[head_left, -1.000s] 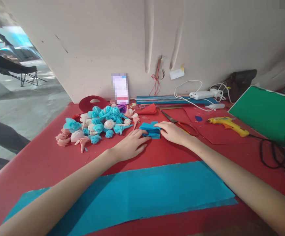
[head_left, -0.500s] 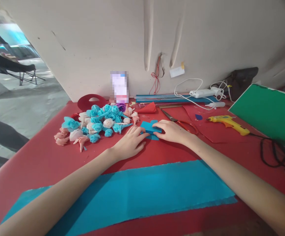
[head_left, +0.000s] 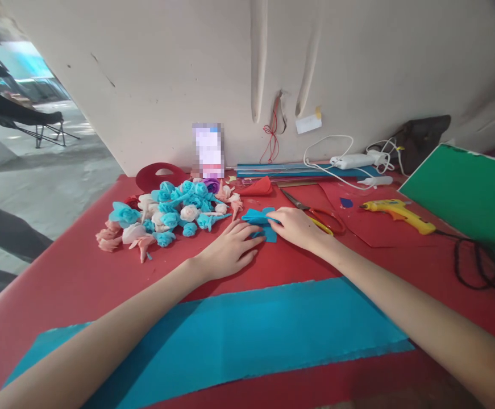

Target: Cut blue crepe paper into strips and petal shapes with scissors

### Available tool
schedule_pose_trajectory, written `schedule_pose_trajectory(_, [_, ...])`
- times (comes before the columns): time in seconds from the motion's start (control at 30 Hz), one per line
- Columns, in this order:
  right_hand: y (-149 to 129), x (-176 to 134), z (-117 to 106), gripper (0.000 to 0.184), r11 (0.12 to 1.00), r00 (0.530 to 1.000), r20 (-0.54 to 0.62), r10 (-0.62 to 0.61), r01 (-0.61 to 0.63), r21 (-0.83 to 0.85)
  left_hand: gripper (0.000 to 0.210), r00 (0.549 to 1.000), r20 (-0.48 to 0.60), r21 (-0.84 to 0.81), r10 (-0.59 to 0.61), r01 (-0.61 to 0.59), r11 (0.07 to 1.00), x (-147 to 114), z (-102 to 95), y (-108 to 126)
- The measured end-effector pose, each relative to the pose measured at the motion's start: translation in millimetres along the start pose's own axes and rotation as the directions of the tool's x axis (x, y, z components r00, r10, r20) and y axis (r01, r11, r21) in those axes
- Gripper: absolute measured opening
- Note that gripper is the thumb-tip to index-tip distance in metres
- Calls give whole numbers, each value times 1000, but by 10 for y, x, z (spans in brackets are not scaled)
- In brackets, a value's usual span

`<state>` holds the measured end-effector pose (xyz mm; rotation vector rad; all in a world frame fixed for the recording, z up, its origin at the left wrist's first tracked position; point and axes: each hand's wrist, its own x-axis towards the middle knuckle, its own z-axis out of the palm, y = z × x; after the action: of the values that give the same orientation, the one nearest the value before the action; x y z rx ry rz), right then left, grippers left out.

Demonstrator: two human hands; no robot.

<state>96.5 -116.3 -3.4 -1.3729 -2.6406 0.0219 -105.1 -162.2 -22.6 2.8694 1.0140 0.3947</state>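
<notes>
Small blue crepe-paper pieces (head_left: 253,215) lie on the red table at the middle of the head view, between my hands. My right hand (head_left: 296,227) pinches them at their right side with thumb and fingers. My left hand (head_left: 230,250) rests low on the table, fingers stretched out, the fingertips touching the near edge of another blue piece (head_left: 269,234). Part of the paper is hidden by the fingers. Below my hands a long blue crepe-paper sheet (head_left: 251,329) is spread flat, partly under my left forearm.
Left of my hands sits a heap of blue, white and pink paper roses (head_left: 170,213). Scissors (head_left: 296,200) lie behind my right hand. Farther right are a yellow glue gun (head_left: 400,213) with a black cord and a green board (head_left: 469,199). A phone (head_left: 208,150) leans on the wall.
The upper blue pieces have shifted slightly left and more of the lower piece shows. My left hand's fingers have left their pinch and now lie stretched out. My right hand has moved slightly.
</notes>
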Motion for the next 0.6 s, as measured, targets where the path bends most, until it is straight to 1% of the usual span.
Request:
schedule_pose_trajectory(0.13, [16,27,-15,20,994,994,-56,98,-100,-46,29,998,56,-98,-20,25,995,-53,-105,48])
schedule_pose_trajectory(0.2, [0,15,-33,17,993,993,-80,92,-97,-60,28,996,84,-121,-24,34,992,-97,-184,61])
schedule_pose_trajectory(0.3, [-53,-29,-32,17,998,998,-63,0,-4,-59,26,993,118,-122,-28,43,992,-182,-274,65])
schedule_pose_trajectory(0.4, [-107,-83,-1,17,996,995,-56,-82,80,-28,18,998,62,-107,-30,37,994,-286,-290,97])
schedule_pose_trajectory(0.5, [-154,-142,12,38,992,986,-113,-123,126,17,20,1000,6,-98,-15,16,995,-403,-286,245])
schedule_pose_trajectory(0.57, [-191,-199,6,48,976,973,-107,-204,210,54,24,999,11,-118,40,-39,992,-491,-306,415])
schedule_pose_trajectory(0.6, [-211,-236,1,52,960,961,-80,-265,270,76,28,996,39,-136,81,-75,988,-539,-324,510])
